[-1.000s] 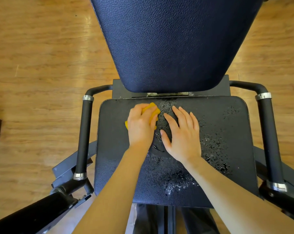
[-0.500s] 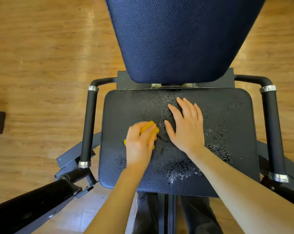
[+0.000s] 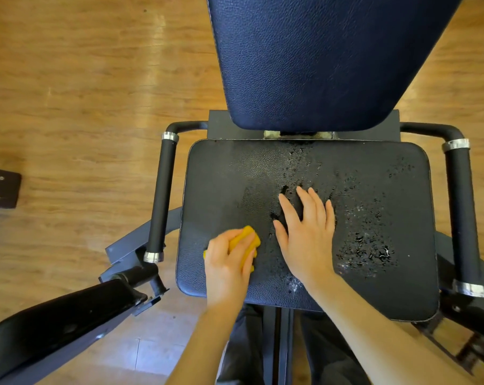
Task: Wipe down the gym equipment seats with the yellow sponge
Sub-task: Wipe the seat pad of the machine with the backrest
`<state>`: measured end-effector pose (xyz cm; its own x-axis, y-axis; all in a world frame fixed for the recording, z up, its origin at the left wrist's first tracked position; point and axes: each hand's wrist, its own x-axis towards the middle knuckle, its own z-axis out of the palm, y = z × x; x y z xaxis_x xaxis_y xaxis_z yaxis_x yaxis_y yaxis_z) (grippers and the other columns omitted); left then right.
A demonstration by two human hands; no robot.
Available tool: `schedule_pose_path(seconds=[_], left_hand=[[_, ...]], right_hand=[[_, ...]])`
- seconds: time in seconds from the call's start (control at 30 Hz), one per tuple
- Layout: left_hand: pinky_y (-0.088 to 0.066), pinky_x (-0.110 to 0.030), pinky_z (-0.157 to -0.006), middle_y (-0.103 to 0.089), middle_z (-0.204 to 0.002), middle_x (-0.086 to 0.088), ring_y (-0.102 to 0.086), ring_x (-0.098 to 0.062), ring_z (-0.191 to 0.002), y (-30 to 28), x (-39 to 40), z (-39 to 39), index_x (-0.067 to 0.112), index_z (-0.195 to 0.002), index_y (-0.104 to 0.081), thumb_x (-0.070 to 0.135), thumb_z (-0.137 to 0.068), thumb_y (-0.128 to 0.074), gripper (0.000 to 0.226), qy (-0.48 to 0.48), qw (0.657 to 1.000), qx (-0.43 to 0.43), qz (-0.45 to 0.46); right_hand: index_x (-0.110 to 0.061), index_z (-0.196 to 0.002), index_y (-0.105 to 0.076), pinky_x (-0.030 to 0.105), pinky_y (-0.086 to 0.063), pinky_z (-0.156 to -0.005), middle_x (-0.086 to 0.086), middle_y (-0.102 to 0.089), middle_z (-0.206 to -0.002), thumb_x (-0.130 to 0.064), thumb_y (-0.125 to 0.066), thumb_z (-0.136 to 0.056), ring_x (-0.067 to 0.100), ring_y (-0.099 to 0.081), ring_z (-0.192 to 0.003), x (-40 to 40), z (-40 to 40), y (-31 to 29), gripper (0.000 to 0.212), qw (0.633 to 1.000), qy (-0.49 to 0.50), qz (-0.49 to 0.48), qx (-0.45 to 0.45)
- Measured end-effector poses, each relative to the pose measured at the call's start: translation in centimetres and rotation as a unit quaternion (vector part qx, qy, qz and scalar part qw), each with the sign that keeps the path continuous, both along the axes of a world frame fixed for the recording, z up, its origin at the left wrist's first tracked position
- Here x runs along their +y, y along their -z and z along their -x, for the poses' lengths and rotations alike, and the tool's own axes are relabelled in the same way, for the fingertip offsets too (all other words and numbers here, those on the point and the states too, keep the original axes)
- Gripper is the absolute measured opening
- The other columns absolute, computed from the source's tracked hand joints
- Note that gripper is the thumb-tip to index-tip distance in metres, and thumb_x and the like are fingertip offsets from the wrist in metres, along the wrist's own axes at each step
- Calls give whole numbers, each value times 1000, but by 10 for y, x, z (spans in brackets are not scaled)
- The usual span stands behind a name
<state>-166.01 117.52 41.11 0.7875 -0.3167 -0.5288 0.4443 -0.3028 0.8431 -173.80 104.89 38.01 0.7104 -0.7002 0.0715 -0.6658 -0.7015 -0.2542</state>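
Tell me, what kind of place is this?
Most likely a gym: a padded machine seat with an upright backrest, side handles with metal collars, and a wood-look floor.

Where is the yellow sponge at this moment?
In the head view, the yellow sponge lies on the front left part of the black seat, gripped under the left hand, just left of the flat right hand.

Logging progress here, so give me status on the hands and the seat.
Left hand grips yellow sponge, near-left of seat. Right hand flat mid-seat. Droplets unwiped on right half. Nothing blocking.
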Motion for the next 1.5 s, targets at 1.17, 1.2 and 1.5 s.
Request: schedule_pose_path(seconds=[1.17,1.2,1.5], left_hand=[[-53,-46,-73,-58,-117,-4,-54,-31,-98,24,-23,-54,20,-115,-68,31,-93,-49,31,263,830,-457,-180],[-53,-45,-72,-57,-119,-2,-54,-30,-97,27,-10,-47,22,-117,-66,33,-94,-49,31,266,834,-451,-173],[-51,-41,-74,-54,-119,-1,-53,-26,-97,26,19,-40,19,-122,-66,34,-94,-48,36,280,833,-448,-162]], right_hand=[[-18,-140,-48,55,-20,-115,15,-39,-149,-38,-41,-97,33,-30,-141,5,2,-1,48,1000,-3,14,15],[-19,-140,-47,55,-20,-115,15,-38,-149,-38,-41,-97,33,-30,-141,5,2,-2,48,1000,-2,11,17],[-19,-140,-48,55,-20,-115,15,-39,-149,-39,-40,-96,33,-31,-140,5,1,-2,48,1000,3,3,18]])
